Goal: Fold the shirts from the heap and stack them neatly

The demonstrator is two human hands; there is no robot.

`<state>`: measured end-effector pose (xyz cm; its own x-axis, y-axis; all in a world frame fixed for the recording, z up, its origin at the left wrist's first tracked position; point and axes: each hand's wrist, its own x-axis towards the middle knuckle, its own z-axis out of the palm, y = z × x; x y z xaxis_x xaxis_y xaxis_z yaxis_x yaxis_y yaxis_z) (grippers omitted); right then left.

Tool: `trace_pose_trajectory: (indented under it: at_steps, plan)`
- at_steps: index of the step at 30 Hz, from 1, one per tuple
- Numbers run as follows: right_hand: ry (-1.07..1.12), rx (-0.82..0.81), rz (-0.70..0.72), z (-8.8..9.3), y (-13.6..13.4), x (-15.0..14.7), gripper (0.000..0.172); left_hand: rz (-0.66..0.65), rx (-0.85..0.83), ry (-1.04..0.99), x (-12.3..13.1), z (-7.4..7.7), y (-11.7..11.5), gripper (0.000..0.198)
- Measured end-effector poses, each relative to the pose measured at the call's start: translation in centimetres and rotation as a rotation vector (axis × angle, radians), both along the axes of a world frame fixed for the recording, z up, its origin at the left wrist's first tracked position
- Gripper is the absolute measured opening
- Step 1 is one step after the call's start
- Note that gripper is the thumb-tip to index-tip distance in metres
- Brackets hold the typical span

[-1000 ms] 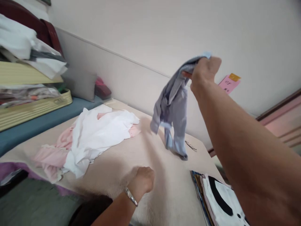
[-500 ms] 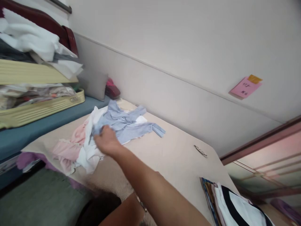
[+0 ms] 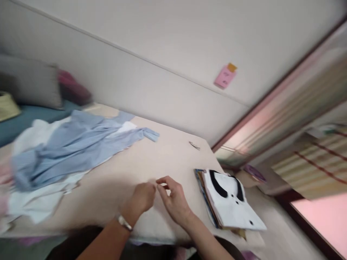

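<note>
Over the middle front of the cream bed surface, my left hand point(image 3: 145, 198) is closed, its fingertips pressed together; whatever is in them, if anything, is too small to make out. A metal bracelet point(image 3: 124, 222) circles the left wrist. Beside it, almost touching, my right hand point(image 3: 175, 198) curves with a gap between thumb and fingers and nothing visible in it. To the left, a light blue long-sleeved shirt point(image 3: 89, 141) lies spread and wrinkled over white clothes point(image 3: 38, 202). Right of my hands sits a stack of folded clothes point(image 3: 233, 202), a white garment with black trim on top.
Eyeglasses point(image 3: 194, 145) lie near the wall edge of the bed surface point(image 3: 162, 159). A grey cushion point(image 3: 29, 81) and a dark pink item point(image 3: 73, 86) stand at the back left. A pink note point(image 3: 225, 76) is stuck to the wall.
My right hand has left the clothes pile on the left and come back beside my left hand. The blue shirt now covers more of the pile. The view has turned right.
</note>
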<state>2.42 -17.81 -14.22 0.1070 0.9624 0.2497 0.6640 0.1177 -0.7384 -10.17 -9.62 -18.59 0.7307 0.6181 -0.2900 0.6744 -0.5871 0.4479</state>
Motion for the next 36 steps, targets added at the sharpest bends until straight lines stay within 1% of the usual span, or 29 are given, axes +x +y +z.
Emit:
trace_pose_trajectory:
  at_steps: [2, 3, 5, 7, 8, 10, 11, 13, 16, 18, 22, 24, 28, 33, 36]
  plan:
    - [-0.084, -0.047, -0.179, -1.9, -2.3, 7.5, 0.02, -0.029, 0.072, 0.049, 0.8, -0.7, 0.1, 0.031]
    - [-0.15, -0.081, -0.299, -2.6, -3.5, 11.1, 0.02, -0.038, 0.11, 0.079, 1.1, -1.1, 0.2, 0.03]
    - [-0.375, -0.201, -0.596, -3.1, -5.6, 17.9, 0.021, -0.046, 0.169, 0.133, 1.6, -1.9, 0.4, 0.03]
    - [-0.455, -0.267, -0.783, -2.8, -6.9, 23.5, 0.022, -0.047, 0.199, 0.169, 1.8, -2.5, 0.6, 0.03]
    - [-0.483, -0.298, -0.856, -2.5, -7.2, 25.8, 0.023, -0.049, 0.208, 0.183, 1.8, -2.7, 0.7, 0.03]
    - [-0.523, -0.357, -0.945, -2.0, -7.2, 29.5, 0.027, -0.054, 0.217, 0.203, 2.0, -3.2, 1.0, 0.031]
    - [-0.549, -0.387, -0.968, -1.9, -6.9, 30.9, 0.03, -0.053, 0.219, 0.211, 2.0, -3.3, 1.1, 0.031]
    - [-0.607, -0.438, -0.951, -1.9, -6.0, 33.1, 0.034, -0.048, 0.224, 0.216, 2.2, -3.6, 1.3, 0.031]
    - [-0.706, -0.508, -0.843, -2.5, -4.4, 35.2, 0.039, -0.035, 0.229, 0.209, 2.4, -3.8, 1.6, 0.03]
    - [-0.77, -0.56, -0.783, -3.0, -3.7, 36.2, 0.039, -0.03, 0.22, 0.203, 2.5, -3.8, 1.8, 0.03]
    - [-0.887, -0.616, -0.712, -3.3, -3.5, 37.3, 0.027, -0.028, 0.208, 0.21, 2.4, -3.7, 2.1, 0.03]
    - [-0.936, -0.605, -0.684, -3.1, -4.1, 37.3, 0.025, -0.026, 0.208, 0.206, 2.3, -3.7, 2.2, 0.031]
    - [-0.978, -0.585, -0.681, -1.9, -5.8, 36.4, 0.031, -0.032, 0.199, 0.203, 2.2, -3.8, 2.3, 0.031]
    - [-0.903, -0.679, -0.747, -0.2, -9.1, 35.0, 0.028, -0.031, 0.204, 0.198, 2.3, -3.8, 2.0, 0.031]
    - [-0.823, -0.728, -0.804, 0.7, -10.5, 34.2, 0.019, -0.02, 0.2, 0.192, 2.5, -3.4, 1.8, 0.03]
